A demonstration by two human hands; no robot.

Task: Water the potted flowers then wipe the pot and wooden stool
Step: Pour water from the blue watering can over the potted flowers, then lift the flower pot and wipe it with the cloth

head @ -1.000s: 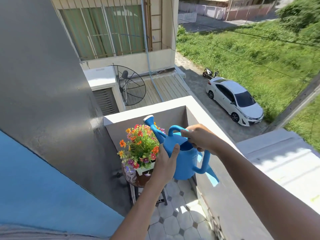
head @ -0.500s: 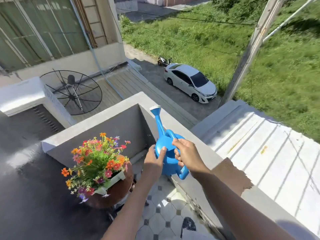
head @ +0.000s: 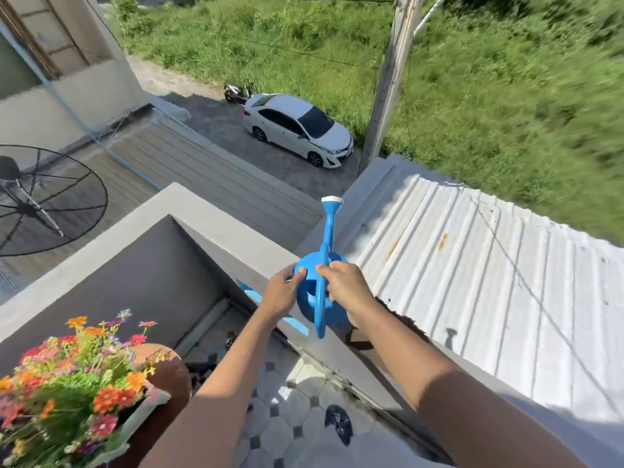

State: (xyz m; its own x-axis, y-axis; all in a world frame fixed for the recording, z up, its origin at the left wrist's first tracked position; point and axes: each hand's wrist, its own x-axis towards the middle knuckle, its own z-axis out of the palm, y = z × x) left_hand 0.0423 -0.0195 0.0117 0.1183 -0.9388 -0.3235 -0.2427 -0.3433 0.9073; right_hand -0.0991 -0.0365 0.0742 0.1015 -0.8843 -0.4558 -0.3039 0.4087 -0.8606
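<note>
A blue watering can (head: 322,300) sits upright at the top of the grey balcony ledge (head: 236,238), its spout pointing away toward the metal roof. My right hand (head: 347,287) grips its handle from the right. My left hand (head: 282,292) is pressed against the can's left side. The potted flowers (head: 74,376), orange, red and purple in a white pot (head: 143,415), stand at the lower left on a round brown wooden stool (head: 169,373), well left of both hands.
The balcony floor has pale octagonal tiles (head: 290,420) with a dark object (head: 337,422) lying on them. Beyond the ledge lie a white corrugated roof (head: 472,271), a satellite dish (head: 44,201), a white car (head: 297,128) and grass far below.
The can has swung right, away from over the flowers, and come down onto the ledge. Both hands stayed on it. My view turned right, so the flowers slid to the lower left.
</note>
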